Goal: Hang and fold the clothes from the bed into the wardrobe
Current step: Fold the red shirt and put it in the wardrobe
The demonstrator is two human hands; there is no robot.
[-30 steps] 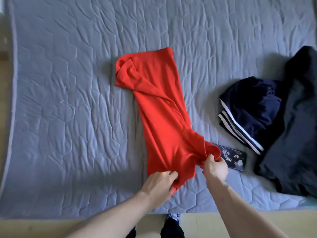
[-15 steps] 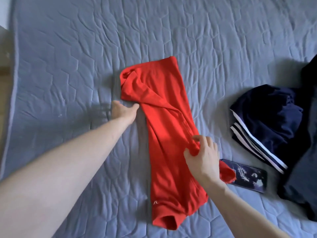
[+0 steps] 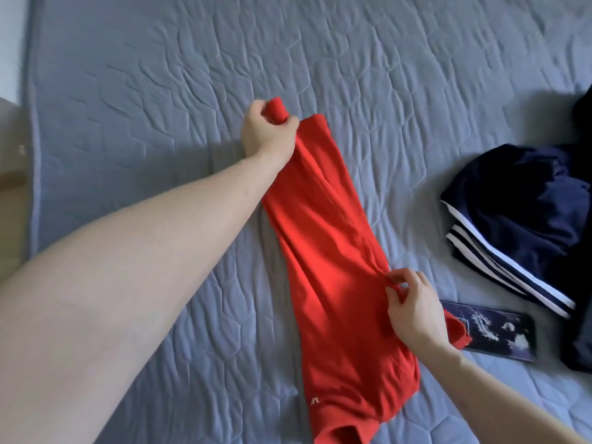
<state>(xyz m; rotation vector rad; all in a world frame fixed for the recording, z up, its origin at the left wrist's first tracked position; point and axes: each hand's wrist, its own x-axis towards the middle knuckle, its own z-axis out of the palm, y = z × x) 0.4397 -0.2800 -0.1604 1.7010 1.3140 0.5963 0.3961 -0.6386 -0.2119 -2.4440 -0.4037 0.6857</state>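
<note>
Red garment: folded lengthwise into a long strip on the grey quilted bed, stretched between the two hands. Left hand: fist closed round the far end, a bunch of cloth poking out above it. Right hand: pinching a fold at the near right edge. Phone: flat, just right of the right hand, one corner under the red cloth. Navy striped garment: heaped further right, well apart from it.

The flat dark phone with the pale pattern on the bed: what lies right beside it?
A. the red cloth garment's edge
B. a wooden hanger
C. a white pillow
A: the flat dark phone lies against the red cloth garment's right edge on the grey quilted bed.
</note>
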